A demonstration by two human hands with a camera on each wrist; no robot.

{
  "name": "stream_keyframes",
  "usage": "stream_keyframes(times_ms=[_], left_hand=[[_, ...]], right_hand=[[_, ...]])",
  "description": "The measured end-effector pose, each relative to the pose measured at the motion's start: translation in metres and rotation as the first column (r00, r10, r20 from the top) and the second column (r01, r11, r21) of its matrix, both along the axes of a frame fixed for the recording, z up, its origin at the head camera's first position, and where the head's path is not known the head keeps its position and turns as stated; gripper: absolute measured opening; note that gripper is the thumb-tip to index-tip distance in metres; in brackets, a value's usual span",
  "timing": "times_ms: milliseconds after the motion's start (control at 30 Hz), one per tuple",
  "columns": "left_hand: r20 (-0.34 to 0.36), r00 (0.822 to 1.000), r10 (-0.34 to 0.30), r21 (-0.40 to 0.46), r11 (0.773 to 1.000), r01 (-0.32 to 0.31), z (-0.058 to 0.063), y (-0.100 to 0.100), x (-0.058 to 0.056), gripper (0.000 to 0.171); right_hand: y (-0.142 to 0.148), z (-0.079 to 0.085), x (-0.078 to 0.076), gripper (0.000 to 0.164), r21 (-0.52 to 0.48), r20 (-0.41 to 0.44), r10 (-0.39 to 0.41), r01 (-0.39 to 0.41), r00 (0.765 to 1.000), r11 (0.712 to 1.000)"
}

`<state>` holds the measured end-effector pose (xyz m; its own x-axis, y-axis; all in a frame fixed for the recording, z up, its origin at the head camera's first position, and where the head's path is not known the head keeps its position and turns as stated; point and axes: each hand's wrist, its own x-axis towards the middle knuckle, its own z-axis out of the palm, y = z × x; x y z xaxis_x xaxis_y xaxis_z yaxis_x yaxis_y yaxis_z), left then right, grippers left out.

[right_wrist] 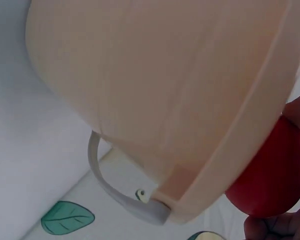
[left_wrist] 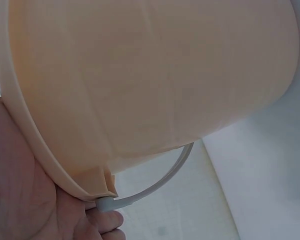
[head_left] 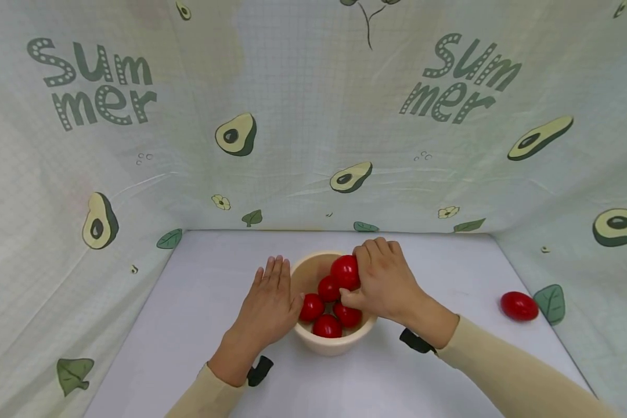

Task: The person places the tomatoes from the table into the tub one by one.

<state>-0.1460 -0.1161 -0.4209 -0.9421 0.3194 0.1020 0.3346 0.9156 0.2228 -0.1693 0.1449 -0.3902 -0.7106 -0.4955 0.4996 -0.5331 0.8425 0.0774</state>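
Note:
A cream plastic bucket stands on the white table with several glossy red balls inside. My right hand grips another red ball at the bucket's right rim; the right wrist view shows this held ball beside the rim, between thumb and fingers. With its fingers straight, my left hand rests against the left rim. In the left wrist view, the palm lies along the bucket's edge, near where the grey handle joins it.
One more red ball lies on the table near its right edge. A cloth printed with avocados and leaves hangs behind the table and along both sides.

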Motion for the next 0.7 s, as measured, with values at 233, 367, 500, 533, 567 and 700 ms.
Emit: stream_keyframes(times_ms=[233, 367, 500, 533, 567, 700], left_hand=[[-0.014, 1.000, -0.003, 0.006, 1.000, 0.003, 0.000, 0.000, 0.000, 0.076], [-0.019, 1.000, -0.010, 0.014, 1.000, 0.010, -0.001, 0.000, 0.000, 0.076], [-0.018, 1.000, -0.012, 0.019, 1.000, 0.012, -0.001, -0.001, 0.001, 0.075], [-0.017, 1.000, -0.011, 0.020, 1.000, 0.012, -0.001, -0.001, 0.001, 0.075], [-0.016, 1.000, -0.010, 0.020, 1.000, 0.011, -0.001, -0.001, 0.001, 0.076], [-0.014, 1.000, -0.003, 0.024, 1.000, 0.004, -0.001, 0.000, 0.002, 0.076]], right_hand=[[-0.006, -0.013, 0.003, 0.054, 0.006, 0.033, -0.001, 0.001, 0.999, 1.000], [-0.007, -0.018, 0.004, 0.052, 0.016, 0.036, -0.005, 0.004, 0.999, 1.000], [-0.007, -0.021, 0.004, 0.052, 0.021, 0.030, -0.002, 0.001, 1.000, 1.000], [-0.007, -0.021, 0.004, 0.052, 0.021, 0.029, -0.001, 0.001, 1.000, 1.000], [-0.007, -0.022, 0.004, 0.053, 0.025, 0.029, -0.002, 0.001, 1.000, 1.000], [-0.006, -0.026, 0.006, 0.056, 0.044, 0.042, -0.007, 0.005, 0.999, 0.999]])
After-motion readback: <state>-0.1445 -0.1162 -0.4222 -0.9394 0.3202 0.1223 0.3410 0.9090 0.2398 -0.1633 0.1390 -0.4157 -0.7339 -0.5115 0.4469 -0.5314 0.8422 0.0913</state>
